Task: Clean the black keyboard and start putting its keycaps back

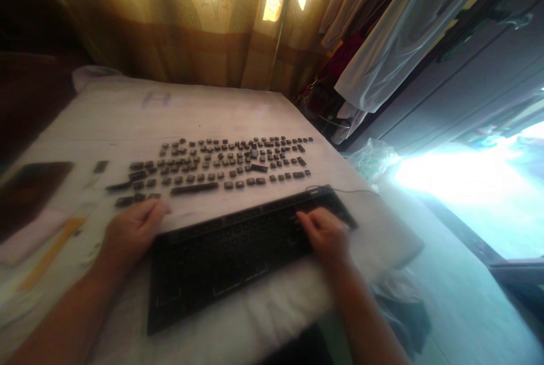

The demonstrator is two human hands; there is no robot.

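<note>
A black keyboard (pixel 229 251) with its keycaps off lies slanted on the white-covered table. My right hand (pixel 325 234) is over the right part of the keyboard, thumb and fingers pinched together; anything between them is too blurred to name. Beside the keyboard's upper left corner is my left hand (pixel 131 229), its fingers curled closed and their inside hidden. Loose black keycaps are laid out in rows beyond the keyboard, among them the long space bar (pixel 194 188). One wider keycap (pixel 259 168) lies askew among the rows.
At the left are a dark flat object (pixel 34 189), a small dark piece (pixel 101 166), a pinkish item (pixel 36 234) and an orange-yellow strip (pixel 53 251). A thin cable (pixel 351 190) runs from the keyboard's back toward the table's right edge. Curtains (pixel 204 42) hang behind.
</note>
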